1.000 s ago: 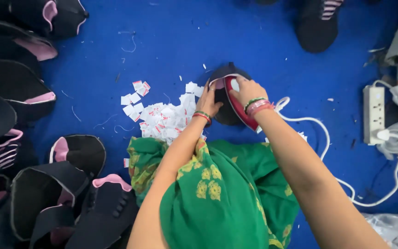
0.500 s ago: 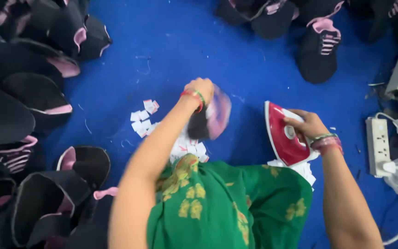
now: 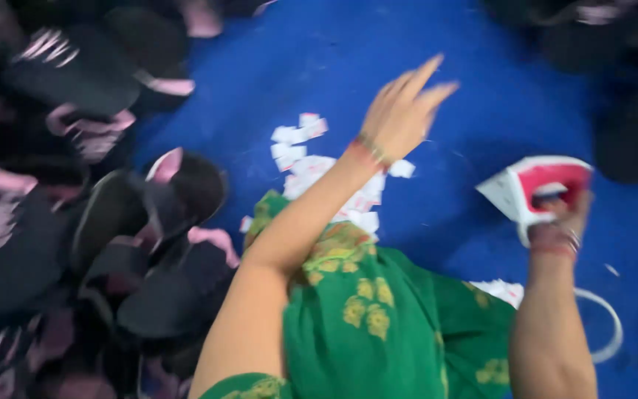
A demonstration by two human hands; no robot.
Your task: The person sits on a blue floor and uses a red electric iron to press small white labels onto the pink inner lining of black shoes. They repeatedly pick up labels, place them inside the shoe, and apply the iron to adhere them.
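The person's right hand [image 3: 566, 214] grips a red and white clothes iron [image 3: 537, 188], tilted up just off the blue mat [image 3: 437, 44]. The left hand [image 3: 400, 111] is empty, fingers spread wide above the scattered white paper labels [image 3: 311, 159]. To work well, the iron's hot plate should stay turned away from the green garment [image 3: 378, 318] and the black shoe uppers [image 3: 149, 214].

Motion blur smears the whole view, so the black and pink shoe uppers [image 3: 149, 199] at the left lose their outlines and run off the frame's edge. The right hand [image 3: 566, 218] is mostly hidden behind the red and white iron [image 3: 537, 188], its fingers unseen. The white cord [image 3: 607, 318] leaves at the right.
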